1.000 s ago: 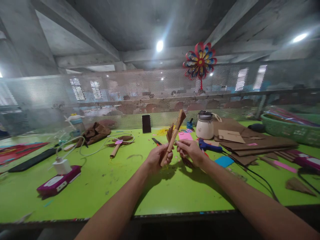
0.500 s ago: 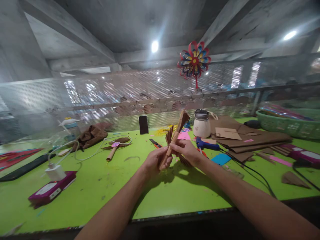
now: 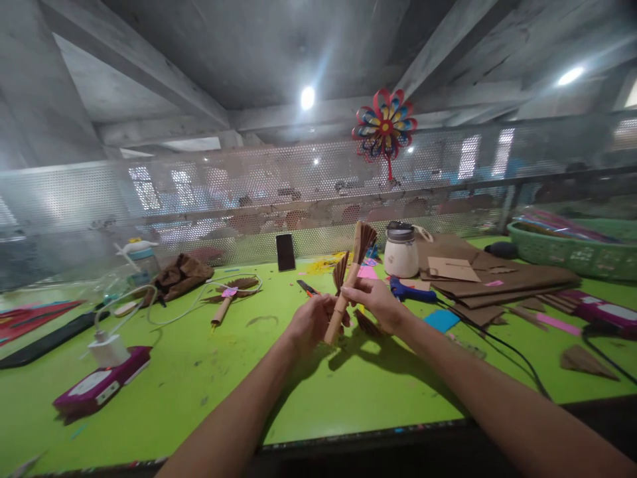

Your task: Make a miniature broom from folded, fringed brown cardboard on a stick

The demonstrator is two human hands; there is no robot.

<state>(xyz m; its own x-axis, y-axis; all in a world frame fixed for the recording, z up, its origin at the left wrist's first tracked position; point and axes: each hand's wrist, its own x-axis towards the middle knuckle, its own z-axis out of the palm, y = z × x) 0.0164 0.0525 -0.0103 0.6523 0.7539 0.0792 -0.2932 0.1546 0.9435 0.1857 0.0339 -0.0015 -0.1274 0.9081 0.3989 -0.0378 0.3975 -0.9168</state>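
Between my hands is a brown paper craft [image 3: 349, 284]: a rolled paper tube with pleated brown paper fans, held tilted above the green table. My left hand [image 3: 317, 323] is closed around the lower part of the tube. Higher up, my right hand [image 3: 374, 300] pinches the tube between thumb and fingers, and a pleated fan sticks out beneath it. Past my left hand lies a utility knife [image 3: 308, 287]. A blue glue gun [image 3: 412, 290] rests beyond my right hand. To the left lies a similar paper piece [image 3: 227, 305] with a pink centre.
A phone [image 3: 285, 252] leans against the perforated metal screen. A white jar [image 3: 401, 251] stands by stacked brown paper [image 3: 517, 282]. Farther right is a green basket [image 3: 572, 252]. Purple power strips [image 3: 102, 385] and cables lie on both sides. A paper flower [image 3: 385, 126] rises behind.
The tube has shifted slightly and its lower end now shows more openly in front of my left hand. Both hands keep their hold. The view has moved a little.
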